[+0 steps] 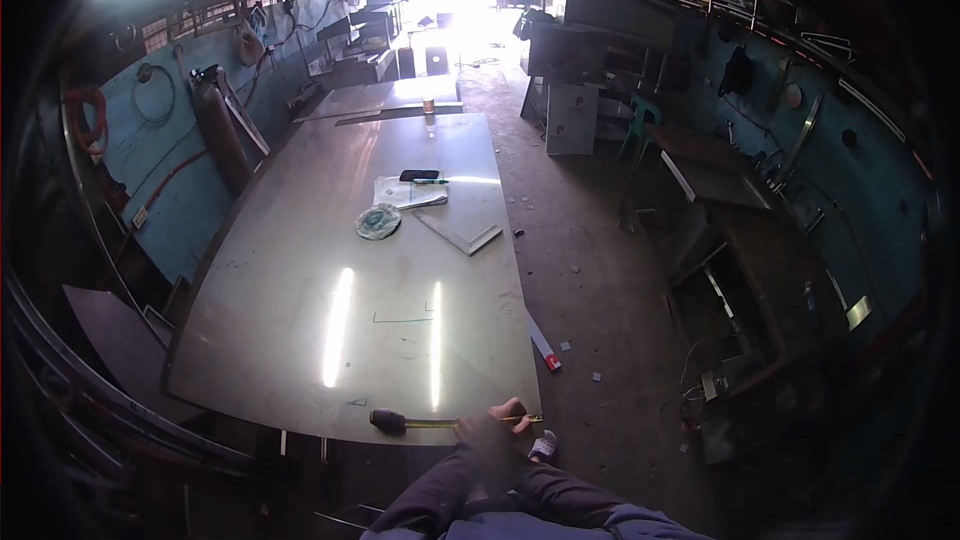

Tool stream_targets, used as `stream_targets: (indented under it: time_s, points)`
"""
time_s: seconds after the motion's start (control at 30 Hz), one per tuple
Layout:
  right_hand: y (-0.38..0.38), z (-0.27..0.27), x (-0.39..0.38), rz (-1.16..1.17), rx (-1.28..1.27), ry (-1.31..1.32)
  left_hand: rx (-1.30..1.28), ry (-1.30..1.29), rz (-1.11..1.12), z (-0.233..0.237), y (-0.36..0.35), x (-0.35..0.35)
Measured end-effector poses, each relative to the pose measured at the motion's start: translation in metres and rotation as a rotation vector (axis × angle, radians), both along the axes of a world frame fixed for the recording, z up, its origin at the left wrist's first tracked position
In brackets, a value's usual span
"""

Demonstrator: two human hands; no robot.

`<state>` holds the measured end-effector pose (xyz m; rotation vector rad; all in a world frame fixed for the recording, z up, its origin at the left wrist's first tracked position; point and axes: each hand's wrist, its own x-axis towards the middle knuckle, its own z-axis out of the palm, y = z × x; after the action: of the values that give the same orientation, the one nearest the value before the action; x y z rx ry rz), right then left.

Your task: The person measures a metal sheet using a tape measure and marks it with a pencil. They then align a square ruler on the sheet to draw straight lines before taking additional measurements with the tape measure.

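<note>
A tape measure [388, 422] with a dark case lies near the front edge of a large metal sheet [270, 240]. Its yellow blade [430, 425] is pulled out to the right, reaching the sheet's front right corner. My left hand [476, 430] is over the blade, blurred, with its fingers not clear. Close beside it, my right hand [511, 412] has bent fingers around the blade near its end. The two hands partly overlap. Thin marked lines [403, 320] show on the sheet ahead of them.
Farther up the sheet are a phone [419, 176], a pen [430, 181], papers [395, 192], a round whitish-green item [378, 222] and an angled metal piece [465, 237]. A gas cylinder [215, 125] stands left. A cluttered bench [770, 250] is right; scraps dot the floor.
</note>
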<state>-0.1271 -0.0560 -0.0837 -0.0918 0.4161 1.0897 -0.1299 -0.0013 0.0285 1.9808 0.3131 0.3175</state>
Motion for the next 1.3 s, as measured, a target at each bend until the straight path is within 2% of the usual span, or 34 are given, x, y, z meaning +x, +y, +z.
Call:
stream_targets:
  time_s: [0.47, 0.93, 1.13, 1.27, 1.3]
  points:
    - [-0.002, 0.004, 0.0, -0.012, -0.022, -0.019, -0.057, -0.014, -0.016, 0.007, -0.001, -0.001]
    - [-0.015, 0.007, 0.004, -0.009, -0.066, -0.046, -0.043, 0.023, -0.002, -0.012, 0.0, -0.003]
    - [-0.021, 0.009, 0.0, -0.012, -0.086, -0.053, -0.06, 0.066, 0.019, 0.009, -0.002, -0.009]
    - [-0.028, 0.015, -0.006, -0.031, -0.095, -0.052, -0.06, 0.076, 0.033, -0.027, 0.006, -0.008]
    - [-0.029, 0.018, -0.006, -0.041, -0.098, -0.052, -0.084, 0.086, 0.058, -0.008, 0.007, -0.012]
